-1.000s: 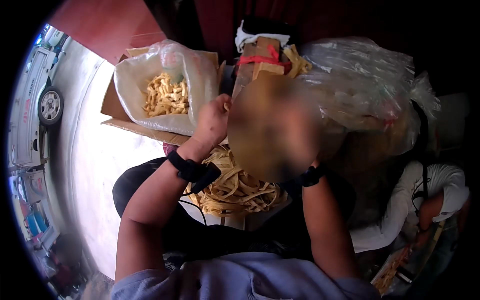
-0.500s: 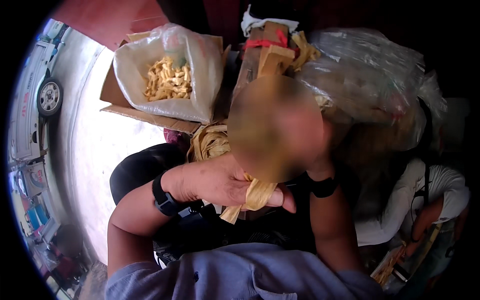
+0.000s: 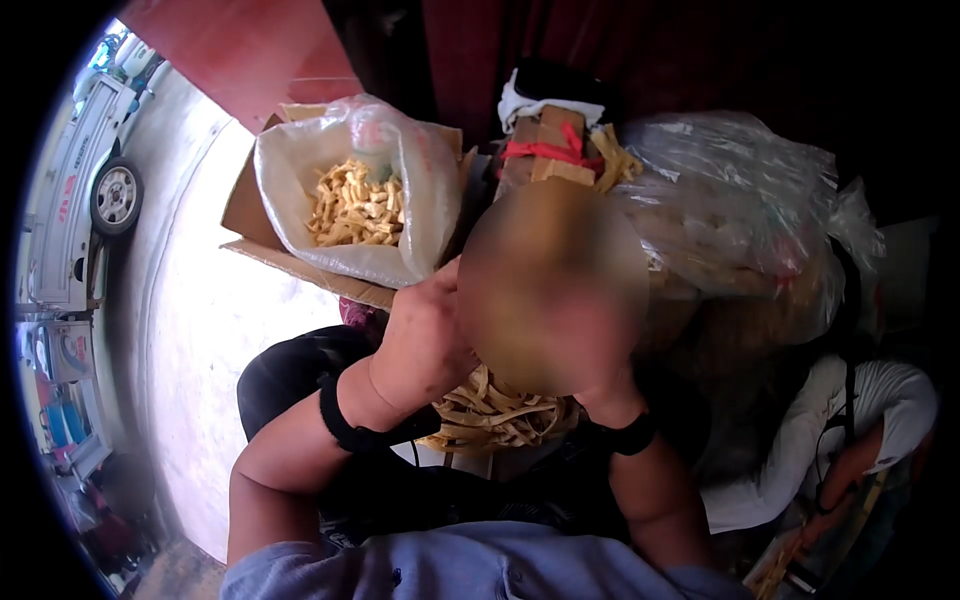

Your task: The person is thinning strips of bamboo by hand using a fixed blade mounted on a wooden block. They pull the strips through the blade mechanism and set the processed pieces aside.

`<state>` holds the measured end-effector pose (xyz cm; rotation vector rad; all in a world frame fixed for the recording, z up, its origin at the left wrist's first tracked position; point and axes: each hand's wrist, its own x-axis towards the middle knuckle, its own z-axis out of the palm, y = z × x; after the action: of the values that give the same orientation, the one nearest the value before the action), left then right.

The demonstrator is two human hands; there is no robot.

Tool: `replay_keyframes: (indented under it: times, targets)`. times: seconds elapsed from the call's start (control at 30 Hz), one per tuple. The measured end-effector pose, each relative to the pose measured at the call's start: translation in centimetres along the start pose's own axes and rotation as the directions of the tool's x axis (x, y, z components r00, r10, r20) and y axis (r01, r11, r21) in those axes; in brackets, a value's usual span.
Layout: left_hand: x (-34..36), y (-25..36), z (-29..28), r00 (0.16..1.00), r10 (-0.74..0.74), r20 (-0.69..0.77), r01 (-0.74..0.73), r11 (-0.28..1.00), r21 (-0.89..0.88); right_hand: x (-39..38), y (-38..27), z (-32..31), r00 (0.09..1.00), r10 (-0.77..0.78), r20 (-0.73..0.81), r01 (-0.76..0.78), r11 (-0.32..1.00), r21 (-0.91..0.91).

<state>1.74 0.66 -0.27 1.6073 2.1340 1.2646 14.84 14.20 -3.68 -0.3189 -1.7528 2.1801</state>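
My left hand [image 3: 423, 335] is raised at the left edge of a blurred round patch, fingers curled; what it grips is hidden. My right hand [image 3: 600, 385] is at the lower right of that patch, its fingers smeared out by the blur. Below and between my hands lies a pile of long tan, flat strips [image 3: 485, 420]. Beyond my left hand, a cardboard box [image 3: 245, 195] holds an open plastic bag [image 3: 285, 170] with short, knotted tan pieces [image 3: 355, 210] inside.
A wooden piece [image 3: 558, 145] with red tape stands behind my hands, beside clear plastic bags [image 3: 720, 200]. A co-worker's white sleeve [image 3: 780, 460] and arm show at lower right. A white vehicle [image 3: 75, 190] stands on the pale floor at left, near a red surface [image 3: 240, 50].
Half a second ago my left hand was lower, stretched across the pile with a tan strip hanging over it; it has since risen and curled. The surroundings sit slightly lower in view.
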Motion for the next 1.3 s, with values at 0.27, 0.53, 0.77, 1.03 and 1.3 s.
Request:
replay_keyframes:
  times: [0.27,0.53,0.77,1.03,1.3]
  targets:
    - [-0.4,-0.9,0.5,0.884,-0.13,0.448,0.06,0.984,0.167,0.6,2.1,-0.5,0.969,-0.175,0.172,0.243,0.778,-0.58]
    - [1.0,0.2,-3.5,0.963,-0.261,0.07,0.252,0.77,-0.586,-0.7,-0.7,-1.3,0.78,0.477,0.405,-0.598,0.76,0.255]
    - [1.0,-3.3,-4.7,0.885,-0.464,0.033,0.376,0.671,-0.64,-0.7,0.8,-1.7,0.821,0.421,0.385,-0.569,0.657,0.494]
    - [0.2,-0.9,-0.8,0.805,-0.383,0.453,0.593,0.509,-0.624,-0.5,0.8,-0.8,0.838,0.503,0.213,-0.542,0.721,0.432]
    - [2.9,-2.3,1.7,0.807,-0.537,0.247,0.555,0.545,-0.628,1.9,1.7,-4.9,0.953,0.008,-0.302,-0.104,0.947,-0.304]
